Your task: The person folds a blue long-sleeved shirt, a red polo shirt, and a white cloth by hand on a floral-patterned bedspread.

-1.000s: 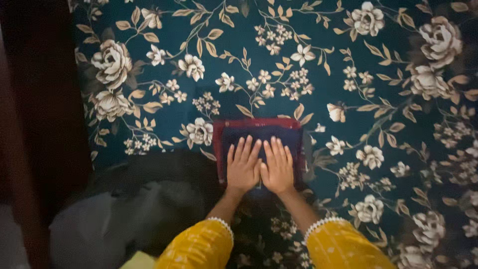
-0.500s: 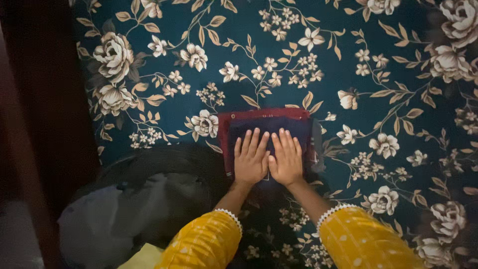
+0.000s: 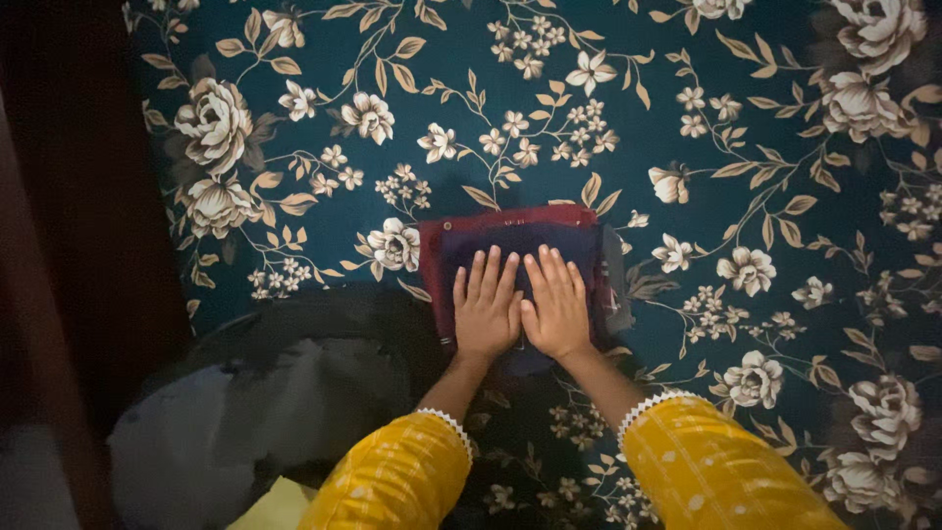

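Head view: no container is visible; the work item is a folded cloth (image 3: 515, 236), a flat rectangular stack with a dark navy layer on top and a maroon layer showing along its far and left edges. A grey layer shows at its right edge. The cloth lies on a bedsheet (image 3: 608, 128) of teal fabric printed with cream roses, small blossoms and tan leaves. The left hand (image 3: 486, 312) rests palm down on the near left part of the cloth, fingers (image 3: 491, 275) extended, flat and slightly apart, gripping nothing. The right hand (image 3: 556, 309) rests palm down just beside it on the near right part, fingers extended and close together, also gripping nothing; the two thumbs touch or nearly touch at the centre. Both forearms emerge from yellow sleeves (image 3: 706, 471) with a woven pattern and white scalloped cuffs. A dark bag (image 3: 265, 393) of smooth, slightly glossy material lies crumpled to the left of the hands, near the cloth; whether it touches the cloth cannot be determined. A dark strip (image 3: 69, 196) runs down the left side. Compared with the frame half a second before, both hands remain flat on the cloth in the same pose; the whole scene sits slightly further left in the picture, and the cloth keeps its place on the bedsheet.
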